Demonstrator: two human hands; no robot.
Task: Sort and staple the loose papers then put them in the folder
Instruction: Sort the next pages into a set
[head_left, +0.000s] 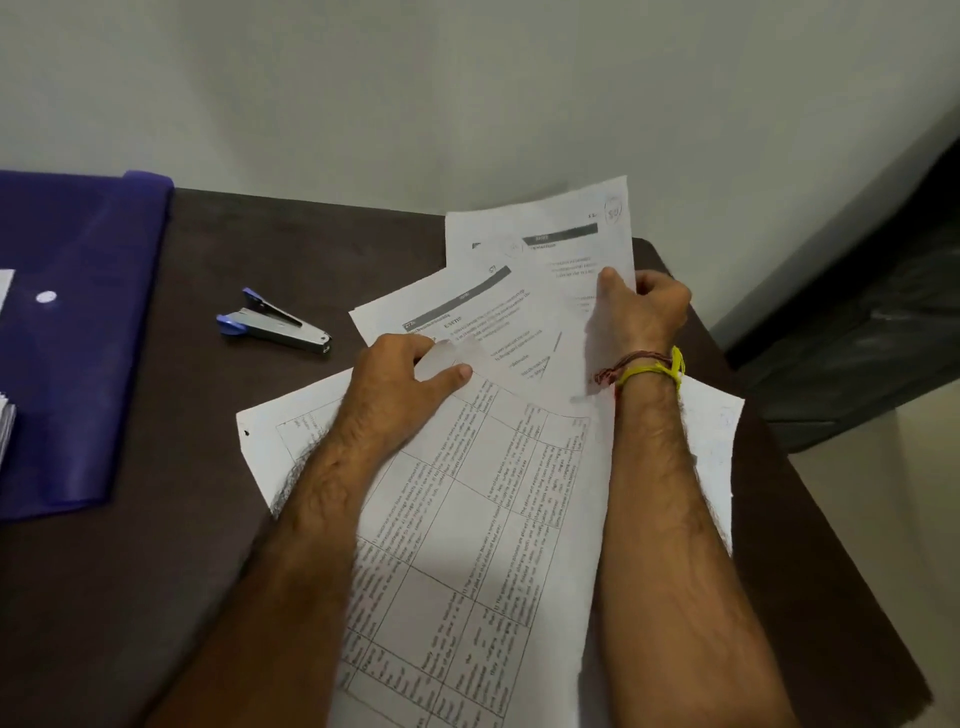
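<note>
Sorting looks to be the step in hand: the left hand (402, 376) pinches a printed sheet by its lower edge, while the right hand (641, 306) grips the side of another, lifted towards the desk's (182, 519) far right corner. Loose papers (467, 519) lie fanned at the near right; I count at least four sheets. One stapler (275, 325) waits mid-desk, one blue folder (72, 338) at the left edge. Next, I judge, squaring the sheets together before stapling.
</note>
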